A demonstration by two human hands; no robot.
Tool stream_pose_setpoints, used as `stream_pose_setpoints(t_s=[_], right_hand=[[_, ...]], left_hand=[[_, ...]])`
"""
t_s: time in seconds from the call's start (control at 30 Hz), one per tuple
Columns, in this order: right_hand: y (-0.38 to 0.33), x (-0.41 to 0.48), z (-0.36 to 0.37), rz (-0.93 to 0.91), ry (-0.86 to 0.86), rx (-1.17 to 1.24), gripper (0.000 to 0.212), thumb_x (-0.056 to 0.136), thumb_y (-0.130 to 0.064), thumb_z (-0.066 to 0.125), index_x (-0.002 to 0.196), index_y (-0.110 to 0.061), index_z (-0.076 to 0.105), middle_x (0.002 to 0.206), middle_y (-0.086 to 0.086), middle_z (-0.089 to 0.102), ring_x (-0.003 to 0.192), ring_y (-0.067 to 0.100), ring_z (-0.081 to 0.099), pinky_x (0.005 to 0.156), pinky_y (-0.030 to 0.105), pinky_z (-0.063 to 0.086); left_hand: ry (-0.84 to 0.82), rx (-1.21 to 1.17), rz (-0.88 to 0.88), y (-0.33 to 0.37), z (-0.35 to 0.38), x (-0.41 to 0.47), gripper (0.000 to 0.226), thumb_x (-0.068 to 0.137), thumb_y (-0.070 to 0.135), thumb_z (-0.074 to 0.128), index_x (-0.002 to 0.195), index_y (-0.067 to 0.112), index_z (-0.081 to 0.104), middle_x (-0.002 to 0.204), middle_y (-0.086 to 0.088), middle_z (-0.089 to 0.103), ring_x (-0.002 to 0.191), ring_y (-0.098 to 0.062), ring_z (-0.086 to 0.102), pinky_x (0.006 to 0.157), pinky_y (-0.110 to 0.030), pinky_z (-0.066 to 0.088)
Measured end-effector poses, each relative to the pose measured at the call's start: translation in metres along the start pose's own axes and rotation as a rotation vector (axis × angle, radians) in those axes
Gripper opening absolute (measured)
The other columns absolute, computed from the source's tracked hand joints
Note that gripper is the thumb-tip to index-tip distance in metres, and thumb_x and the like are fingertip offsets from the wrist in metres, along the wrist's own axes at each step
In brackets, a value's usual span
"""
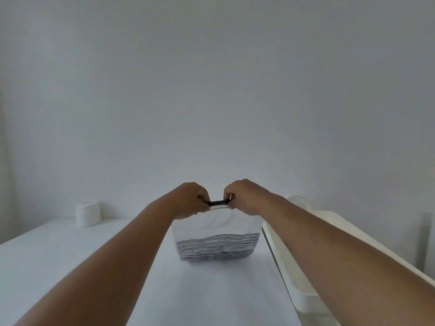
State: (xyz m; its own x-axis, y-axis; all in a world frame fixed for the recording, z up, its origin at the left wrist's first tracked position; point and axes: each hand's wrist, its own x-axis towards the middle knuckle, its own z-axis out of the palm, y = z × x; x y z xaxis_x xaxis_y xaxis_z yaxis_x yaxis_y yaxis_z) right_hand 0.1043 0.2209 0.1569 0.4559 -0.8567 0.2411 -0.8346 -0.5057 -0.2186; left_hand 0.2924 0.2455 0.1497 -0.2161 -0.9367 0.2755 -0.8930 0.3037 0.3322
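Pinching a short dark bar (217,203) at both ends: left hand (191,201) on the left end, right hand (244,196) on the right end, fingers (204,199) of each curled tight around it. Held level, long axis running left to right, above the far middle of the tabletop (58,267). Hanging below the bar, a white cloth (216,229) with thin black stripes across its lower part, bottom edge resting on the tabletop. Cannot tell how bar and cloth are joined. Well apart at the far left, standing upright on the tabletop, a white paper roll (88,213). Along the right side, partly under the right forearm, a long white tray (303,302) with a grainy inner floor; cannot tell whether anything lies in it.
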Motion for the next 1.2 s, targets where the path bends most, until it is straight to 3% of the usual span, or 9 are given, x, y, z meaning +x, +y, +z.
stream_pose_setpoints(t_s=[0.07,0.17,0.3,0.47,0.87,1.1,1.2], right_hand=[[-0.006,0.006,-0.022,0.011,-0.040,0.004,0.015,0.086,-0.008,0.060,0.093,-0.017,0.070,0.087,0.004,0.066,0.076,0.022,0.059,0.070,0.032,0.047],[-0.012,0.009,-0.051,0.021,-0.138,0.019,0.014,0.086,-0.008,0.061,0.084,-0.021,0.066,0.088,0.002,0.071,0.070,0.017,0.063,0.072,0.029,0.045],[-0.016,0.008,-0.083,0.025,-0.243,0.041,0.008,0.088,-0.013,0.064,0.087,-0.021,0.066,0.092,0.000,0.072,0.076,0.017,0.067,0.064,0.026,0.045],[-0.013,0.004,-0.118,0.063,-0.338,0.055,0.008,0.090,-0.013,0.064,0.089,-0.021,0.066,0.087,-0.001,0.070,0.080,0.018,0.067,0.070,0.027,0.049],[0.075,0.000,-0.180,0.198,-0.258,0.016,0.009,0.092,-0.012,0.062,0.090,-0.020,0.065,0.084,-0.001,0.068,0.073,0.014,0.066,0.065,0.024,0.049],[0.143,-0.003,-0.195,0.300,-0.234,-0.015,0.010,0.092,-0.012,0.063,0.088,-0.020,0.066,0.086,0.000,0.069,0.071,0.013,0.066,0.063,0.024,0.049],[0.171,0.001,-0.190,0.341,-0.215,-0.031,0.010,0.092,-0.012,0.063,0.086,-0.020,0.066,0.086,0.000,0.070,0.072,0.014,0.066,0.065,0.025,0.049]], left_hand=[[-0.036,-0.038,-0.015,0.007,-0.021,0.007,0.005,0.081,0.020,0.067,0.080,0.023,0.071,0.068,0.005,0.069,0.059,-0.006,0.062,0.057,-0.022,0.046],[-0.111,-0.079,-0.041,0.020,-0.049,0.014,0.006,0.082,0.019,0.068,0.088,0.021,0.069,0.077,0.003,0.075,0.061,-0.007,0.068,0.055,-0.022,0.048],[-0.301,-0.144,-0.119,0.042,-0.083,0.018,0.012,0.085,0.016,0.070,0.096,0.014,0.070,0.087,0.000,0.077,0.077,-0.017,0.074,0.063,-0.026,0.054],[-0.401,-0.136,-0.149,0.072,-0.106,0.028,0.020,0.086,0.012,0.068,0.105,0.009,0.067,0.084,0.000,0.076,0.080,-0.019,0.074,0.068,-0.028,0.056],[-0.386,-0.167,-0.016,0.148,-0.090,0.109,0.016,0.087,0.011,0.068,0.102,0.011,0.066,0.094,-0.006,0.075,0.085,-0.023,0.072,0.070,-0.029,0.055],[-0.351,-0.180,0.104,0.187,-0.048,0.159,0.015,0.087,0.013,0.068,0.102,0.012,0.067,0.093,-0.004,0.077,0.083,-0.019,0.074,0.065,-0.026,0.056],[-0.336,-0.192,0.141,0.198,-0.027,0.180,0.013,0.087,0.013,0.068,0.100,0.012,0.068,0.093,-0.005,0.077,0.074,-0.017,0.074,0.055,-0.021,0.054]])
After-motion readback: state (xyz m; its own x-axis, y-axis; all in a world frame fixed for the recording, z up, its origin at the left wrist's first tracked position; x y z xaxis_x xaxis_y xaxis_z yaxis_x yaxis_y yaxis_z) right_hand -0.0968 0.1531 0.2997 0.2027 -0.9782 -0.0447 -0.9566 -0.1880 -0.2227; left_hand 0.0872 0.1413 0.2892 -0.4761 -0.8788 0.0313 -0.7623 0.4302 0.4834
